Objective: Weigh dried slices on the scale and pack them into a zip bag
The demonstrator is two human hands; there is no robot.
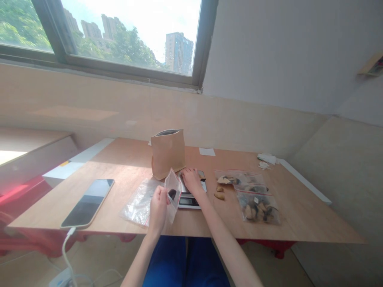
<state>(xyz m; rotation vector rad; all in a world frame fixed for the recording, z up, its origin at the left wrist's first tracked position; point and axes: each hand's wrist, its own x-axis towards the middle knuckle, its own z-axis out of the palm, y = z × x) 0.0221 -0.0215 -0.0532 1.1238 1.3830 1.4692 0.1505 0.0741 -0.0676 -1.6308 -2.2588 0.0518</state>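
Note:
My left hand (158, 205) is closed on the edge of a small clear zip bag (173, 213), held up with its mouth open. A dark piece (172, 194) shows inside the bag. My right hand (191, 179) reaches over the plate of a small digital scale (191, 195), fingers bent down at its far side; what they pinch, if anything, is hidden. On the plate, just right of that hand, lies a dark and tan dried piece (202, 178). The scale's display (186, 201) faces me, its reading too small to make out.
A brown paper pouch (168, 153) stands open behind the scale. Flat clear bags (140, 201) lie left. Right are two loose brown pieces (220, 196) and zip bags of dried pieces (259, 211). A phone (88, 203) with a cable lies at the table's (311, 215) left.

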